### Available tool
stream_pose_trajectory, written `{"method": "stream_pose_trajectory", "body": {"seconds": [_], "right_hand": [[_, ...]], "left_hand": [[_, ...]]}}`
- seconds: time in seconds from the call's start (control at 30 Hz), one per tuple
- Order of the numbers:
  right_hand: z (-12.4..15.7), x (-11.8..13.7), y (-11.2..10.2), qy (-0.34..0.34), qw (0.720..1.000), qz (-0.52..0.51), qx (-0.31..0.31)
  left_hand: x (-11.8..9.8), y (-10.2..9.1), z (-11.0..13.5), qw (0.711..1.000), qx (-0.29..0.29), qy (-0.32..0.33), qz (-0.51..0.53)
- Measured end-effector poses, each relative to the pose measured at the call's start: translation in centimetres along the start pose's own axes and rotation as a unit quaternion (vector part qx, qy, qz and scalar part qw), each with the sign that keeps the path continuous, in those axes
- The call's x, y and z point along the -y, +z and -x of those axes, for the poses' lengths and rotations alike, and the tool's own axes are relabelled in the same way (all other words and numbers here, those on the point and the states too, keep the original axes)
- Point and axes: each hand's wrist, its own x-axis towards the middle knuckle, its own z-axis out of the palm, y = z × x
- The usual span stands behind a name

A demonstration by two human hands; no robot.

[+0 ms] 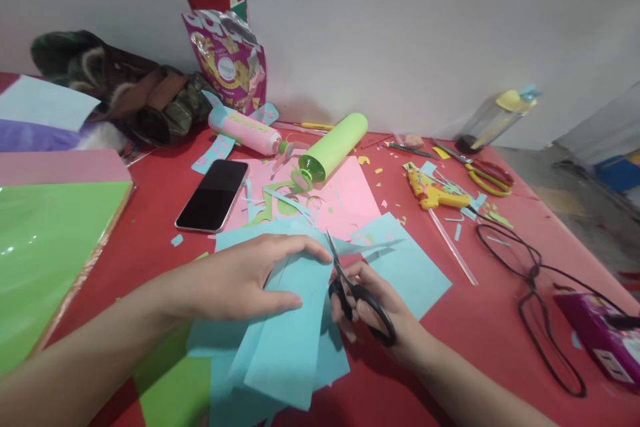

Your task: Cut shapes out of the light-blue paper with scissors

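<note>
My left hand (255, 273) grips a folded sheet of light blue paper (290, 353), thumb on top and fingers at its far edge. In my right hand (375, 300) is a pair of black-handled scissors (343, 273), fingers through the loops. The blades point away from me at the paper's right edge, where a narrow blue strip extends to the right. Under the held paper lie more blue sheets, and another blue sheet (410, 267) rests to the right. A green sheet (173, 373) shows below my left forearm.
A phone (213, 197), a green paper-wrapped bottle (335, 150), a pink wrapped bottle (247, 132) and a snack bag (230, 63) stand or lie beyond my hands. At right are a yellow glue gun (435, 193) with its cord (533, 267), red-and-yellow-handled scissors (487, 173) and paper scraps.
</note>
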Motion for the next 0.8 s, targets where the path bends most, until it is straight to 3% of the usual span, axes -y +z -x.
{"method": "stream_pose_trajectory", "body": {"seconds": [0.43, 0.8], "right_hand": [[0.0, 0.2, -0.1, 0.034, 0.999, 0.031, 0.014], [-0.1, -0.2, -0.1, 0.041, 0.999, -0.007, 0.007]], "left_hand": [[-0.1, -1.0, 0.3, 0.999, 0.040, 0.007, -0.024], [0.3, -1.2, 0.3, 0.999, 0.047, 0.003, -0.018]]}}
